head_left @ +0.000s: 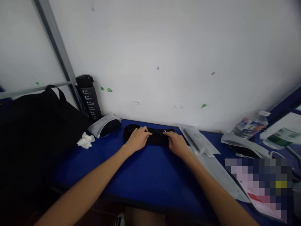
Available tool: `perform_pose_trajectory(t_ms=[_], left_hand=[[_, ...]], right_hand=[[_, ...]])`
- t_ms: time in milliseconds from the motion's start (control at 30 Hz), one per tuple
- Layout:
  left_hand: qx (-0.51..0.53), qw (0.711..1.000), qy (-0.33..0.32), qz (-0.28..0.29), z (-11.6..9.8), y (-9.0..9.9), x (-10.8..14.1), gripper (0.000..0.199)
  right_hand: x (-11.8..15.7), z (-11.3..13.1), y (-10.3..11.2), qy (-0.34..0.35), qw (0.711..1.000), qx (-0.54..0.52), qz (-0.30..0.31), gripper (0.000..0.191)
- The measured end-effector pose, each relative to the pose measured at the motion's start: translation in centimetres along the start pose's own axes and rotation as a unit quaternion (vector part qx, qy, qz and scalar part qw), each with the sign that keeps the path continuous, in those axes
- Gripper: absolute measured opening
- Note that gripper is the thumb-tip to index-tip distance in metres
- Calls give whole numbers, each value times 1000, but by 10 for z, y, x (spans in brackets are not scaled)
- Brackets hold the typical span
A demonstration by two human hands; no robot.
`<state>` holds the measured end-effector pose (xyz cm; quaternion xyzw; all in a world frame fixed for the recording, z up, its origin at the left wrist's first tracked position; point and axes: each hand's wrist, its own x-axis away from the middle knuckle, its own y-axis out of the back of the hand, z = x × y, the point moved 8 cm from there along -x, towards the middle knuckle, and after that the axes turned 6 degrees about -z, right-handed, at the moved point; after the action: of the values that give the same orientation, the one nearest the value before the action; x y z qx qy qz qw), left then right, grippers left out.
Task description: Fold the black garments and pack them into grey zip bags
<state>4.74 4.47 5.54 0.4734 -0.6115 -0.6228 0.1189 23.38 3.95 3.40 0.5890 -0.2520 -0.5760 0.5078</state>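
Blue desk [145,185] under a white wall [150,56]. Left hand [137,139] and right hand [177,144] lie open, fingers resting on top of a black cloth roll [157,136], pressing rather than gripping. Roll sits mid-desk between them, near the wall. Risk: with no real grip, the cloth may slacken or slide if pressure eases. Silver packet [195,139] lies just beside the right hand, easily nudged. Left of the roll: grey pouch [104,125], tissue [86,140], bottle [88,97], and a bulky black bag [35,135] crowding that end.
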Motion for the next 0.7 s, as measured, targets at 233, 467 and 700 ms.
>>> perform_pose_trajectory(t_ms=[233,467,700], left_hand=[[26,999,-21,13,-7,3,0,29],[14,1000,1,11,-5,1,-2,23],[23,999,21,-7,-2,1,-1,20]], right_hand=[[-1,2,11,-25,1000,14,-8,23],[0,1,10,-19,999,17,-22,15],[-1,0,13,-44,997,23,-51,16]])
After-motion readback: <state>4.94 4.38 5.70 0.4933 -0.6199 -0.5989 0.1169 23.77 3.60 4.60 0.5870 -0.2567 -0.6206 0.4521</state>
